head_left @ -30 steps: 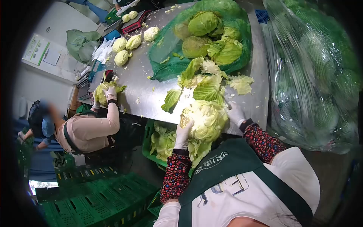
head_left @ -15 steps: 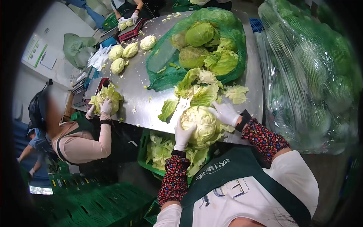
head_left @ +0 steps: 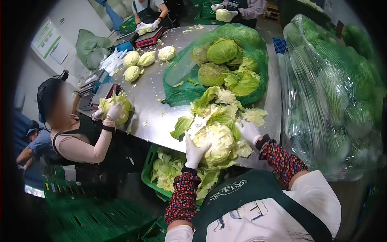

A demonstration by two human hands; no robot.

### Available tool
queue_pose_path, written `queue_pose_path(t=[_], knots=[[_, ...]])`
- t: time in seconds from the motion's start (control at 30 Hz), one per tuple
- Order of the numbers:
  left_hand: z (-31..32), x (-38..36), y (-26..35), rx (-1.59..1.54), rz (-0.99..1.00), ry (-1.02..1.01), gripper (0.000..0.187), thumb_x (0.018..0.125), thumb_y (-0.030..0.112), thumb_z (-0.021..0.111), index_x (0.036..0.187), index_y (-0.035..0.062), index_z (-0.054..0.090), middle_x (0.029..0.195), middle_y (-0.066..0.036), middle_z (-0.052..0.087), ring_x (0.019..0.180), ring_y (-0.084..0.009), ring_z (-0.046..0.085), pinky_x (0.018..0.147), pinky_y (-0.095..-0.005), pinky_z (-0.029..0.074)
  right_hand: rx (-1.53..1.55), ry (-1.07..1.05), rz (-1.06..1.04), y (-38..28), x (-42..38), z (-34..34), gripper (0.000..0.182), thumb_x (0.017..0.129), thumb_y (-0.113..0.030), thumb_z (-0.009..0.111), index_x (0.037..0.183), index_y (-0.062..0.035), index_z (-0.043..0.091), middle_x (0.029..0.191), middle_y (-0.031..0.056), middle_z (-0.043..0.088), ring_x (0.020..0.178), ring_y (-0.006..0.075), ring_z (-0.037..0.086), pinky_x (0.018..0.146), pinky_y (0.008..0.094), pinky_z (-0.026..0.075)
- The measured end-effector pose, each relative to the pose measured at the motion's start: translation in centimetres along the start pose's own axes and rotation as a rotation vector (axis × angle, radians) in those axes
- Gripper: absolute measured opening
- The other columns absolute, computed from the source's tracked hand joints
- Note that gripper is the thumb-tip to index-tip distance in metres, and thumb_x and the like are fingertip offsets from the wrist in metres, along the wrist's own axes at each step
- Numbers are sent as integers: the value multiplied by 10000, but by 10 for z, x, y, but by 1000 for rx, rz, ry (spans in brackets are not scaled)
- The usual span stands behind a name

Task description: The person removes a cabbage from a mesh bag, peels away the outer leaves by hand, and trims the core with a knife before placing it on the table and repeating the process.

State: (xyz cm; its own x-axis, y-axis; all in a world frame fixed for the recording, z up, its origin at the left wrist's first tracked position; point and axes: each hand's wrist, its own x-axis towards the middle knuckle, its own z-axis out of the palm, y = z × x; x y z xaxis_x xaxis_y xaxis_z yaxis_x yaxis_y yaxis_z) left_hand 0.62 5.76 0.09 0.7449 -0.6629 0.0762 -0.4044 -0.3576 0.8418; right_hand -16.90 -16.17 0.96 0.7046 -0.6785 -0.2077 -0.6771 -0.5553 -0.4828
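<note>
Cabbage (head_left: 215, 143) lies between both hands — left hand (head_left: 196, 153) clamped on its left side; right hand (head_left: 250, 132) beside it, closure indiscernible.

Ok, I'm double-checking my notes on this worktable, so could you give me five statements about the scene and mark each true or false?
1. Four pale cabbages lie grouped on the metal table, left of the green mesh bag. True.
2. The green mesh bag stands on the floor. False: it lies on the metal table, with whole cabbages showing in it.
3. The wearer's left hand touches the pale, loose-leaved cabbage at the near table edge. True.
4. The wearer's right hand is bare. False: it is gloved in white.
5. The green plastic crate below the table edge holds loose cabbage leaves. True.
</note>
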Motion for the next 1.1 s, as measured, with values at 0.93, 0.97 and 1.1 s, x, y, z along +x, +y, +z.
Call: queue_pose_path(t=[0.93,0.97,1.1], knots=[[18,-3,-29,324,120,149,1013,685,405,784,1419,-39,246,1404,-274,315,1306,-415,293,1091,-480,247,115,-64,-310,-16,-32,10,514,988,-437,358,1364,-87,374,706,239,628,676,423,607,634,512,463],[22,-5,-36,326,117,138,1013,685,405,784,1419,-39,246,1404,-274,315,1306,-415,293,1091,-480,247,130,-82,-324,-16,-39,9,516,988,-436,361,1360,-79,378,698,241,626,669,423,607,627,516,462],[19,5,-19,344,52,130,1023,698,423,766,1430,-38,221,1405,-282,310,1289,-421,321,1082,-475,265,13,-71,-262,-14,-54,15,446,981,-400,401,1300,-92,445,720,241,634,679,417,617,624,514,475]])
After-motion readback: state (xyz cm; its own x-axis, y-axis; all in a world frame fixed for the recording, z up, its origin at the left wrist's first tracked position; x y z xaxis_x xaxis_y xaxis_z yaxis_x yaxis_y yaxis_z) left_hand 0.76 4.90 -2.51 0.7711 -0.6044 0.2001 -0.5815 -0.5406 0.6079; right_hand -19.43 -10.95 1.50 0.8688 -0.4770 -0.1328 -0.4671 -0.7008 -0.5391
